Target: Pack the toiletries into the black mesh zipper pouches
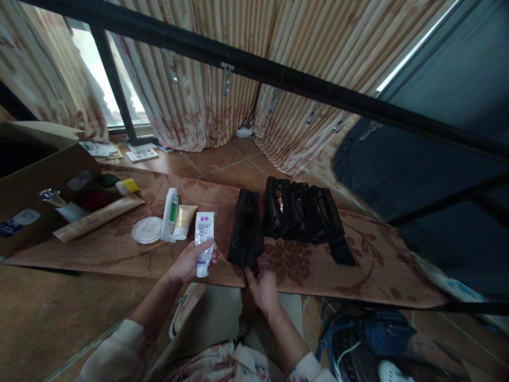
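White tube, one, purple lettering: in the left hand, above the near part of the table, left of the nearest black bag; left fingers closed around its lower half, cap toward the person. Right hand: at that bag's near lower edge, fingertips partly hidden; whether they pinch it cannot be told. Risks, as judged: smooth plastic could slip if the hold loosens; the light bag could tip or fold if pushed off-centre; the gold tube, close beside, could be knocked by a stray left hand. Materials: tubes of glossy soft plastic, flat at one end, capped at the other; white-and-green tube, slender; round tub, pale, low; bags dark, thin-walled, boxy, with further black bags packed in a row; tablecloth, brown, woven-looking, leaf-patterned; box, stiff cardboard.
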Tool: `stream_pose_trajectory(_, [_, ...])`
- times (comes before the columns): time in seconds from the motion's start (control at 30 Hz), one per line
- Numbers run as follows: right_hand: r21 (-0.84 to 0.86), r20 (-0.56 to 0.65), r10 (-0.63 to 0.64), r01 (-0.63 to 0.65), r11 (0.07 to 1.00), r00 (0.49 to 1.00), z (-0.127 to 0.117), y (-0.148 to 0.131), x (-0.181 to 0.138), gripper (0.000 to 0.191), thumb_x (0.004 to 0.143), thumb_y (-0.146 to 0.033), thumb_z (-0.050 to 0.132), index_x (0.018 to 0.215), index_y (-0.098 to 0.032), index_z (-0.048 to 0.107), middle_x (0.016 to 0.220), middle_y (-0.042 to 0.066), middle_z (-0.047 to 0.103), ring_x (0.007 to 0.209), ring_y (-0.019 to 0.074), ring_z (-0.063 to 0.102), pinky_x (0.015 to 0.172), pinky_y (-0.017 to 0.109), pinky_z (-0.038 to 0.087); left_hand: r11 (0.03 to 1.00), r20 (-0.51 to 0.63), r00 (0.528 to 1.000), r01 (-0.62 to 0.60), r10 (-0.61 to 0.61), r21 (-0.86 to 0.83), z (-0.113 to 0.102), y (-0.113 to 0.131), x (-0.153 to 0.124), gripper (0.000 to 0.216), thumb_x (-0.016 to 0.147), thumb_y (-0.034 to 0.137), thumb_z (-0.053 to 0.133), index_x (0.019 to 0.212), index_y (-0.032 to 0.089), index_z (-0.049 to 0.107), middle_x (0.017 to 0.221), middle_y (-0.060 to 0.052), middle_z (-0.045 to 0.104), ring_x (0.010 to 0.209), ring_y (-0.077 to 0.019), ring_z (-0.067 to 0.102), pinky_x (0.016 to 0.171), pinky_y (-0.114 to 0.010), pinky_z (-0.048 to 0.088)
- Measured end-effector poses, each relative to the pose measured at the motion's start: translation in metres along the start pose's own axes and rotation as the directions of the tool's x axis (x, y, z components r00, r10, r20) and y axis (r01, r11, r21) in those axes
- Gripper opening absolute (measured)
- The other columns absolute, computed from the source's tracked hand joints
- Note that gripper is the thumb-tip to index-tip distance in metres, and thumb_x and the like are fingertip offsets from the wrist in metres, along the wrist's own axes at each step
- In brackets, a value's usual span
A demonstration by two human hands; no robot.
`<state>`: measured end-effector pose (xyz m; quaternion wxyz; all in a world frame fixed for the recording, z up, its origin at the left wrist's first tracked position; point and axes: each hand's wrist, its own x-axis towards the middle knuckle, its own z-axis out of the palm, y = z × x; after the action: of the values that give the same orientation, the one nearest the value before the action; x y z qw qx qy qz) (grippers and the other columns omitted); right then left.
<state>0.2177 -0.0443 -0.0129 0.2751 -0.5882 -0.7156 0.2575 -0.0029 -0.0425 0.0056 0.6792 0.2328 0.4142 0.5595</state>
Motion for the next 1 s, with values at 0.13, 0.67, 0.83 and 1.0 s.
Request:
stream_pose_trajectory(0.13, [-0.003,-0.005,-0.013,0.013,1.000,1.000,-0.0006,-0.0011,0.0006,0.016,0.083,-0.032,0.051,0.086,-0.018,0.057,0.080,0.004,0.060,0.068,0.0153,0.055,0.061,0.025,0.039,1.000,0.016,1.000,-0.019,0.019,0.017,-0.0008,-0.0009,-0.0001,0.028,0.074,0.038,0.070,0.070,0.012,0.062,0.058,-0.002,0.061,0.051,-0.0115,0.057,0.061,-0.026,0.048])
stream_pose_trajectory(0.67, [0.025,-0.015,0.006,-0.006,1.000,1.000,-0.0009,-0.0046,-0.0003,0.012,0.082,-0.029,0.053,0.085,-0.019,0.057,0.076,0.002,0.061,0.063,0.0148,0.055,0.058,0.024,0.039,0.999,-0.019,1.000,0.010,-0.011,-0.046,0.0027,0.0036,0.0003,0.032,0.074,0.043,0.070,0.071,0.012,0.062,0.056,-0.001,0.059,0.051,-0.0115,0.056,0.058,-0.024,0.047])
stream_pose_trajectory(0.83, [0.020,-0.030,-0.009,0.010,1.000,1.000,0.0029,-0.0007,-0.0010,0.015,0.083,-0.029,0.052,0.092,-0.019,0.058,0.079,0.004,0.063,0.066,0.0168,0.057,0.059,0.026,0.040,0.997,-0.042,0.999,0.023,-0.026,-0.072,0.0046,0.0053,0.0006,0.038,0.075,0.049,0.066,0.070,0.012,0.062,0.054,-0.002,0.058,0.048,-0.0113,0.054,0.054,-0.024,0.046])
stream_pose_trajectory(1.0, [0.051,-0.049,-0.002,0.004,0.999,0.999,0.0043,-0.0013,-0.0015,0.012,0.081,-0.027,0.053,0.089,-0.020,0.059,0.077,0.004,0.064,0.064,0.0170,0.060,0.055,0.025,0.041,0.997,-0.039,0.998,0.042,-0.045,-0.068,0.0044,0.0050,0.0004,0.041,0.075,0.053,0.064,0.068,0.012,0.062,0.054,-0.003,0.058,0.049,-0.0126,0.055,0.051,-0.024,0.045])
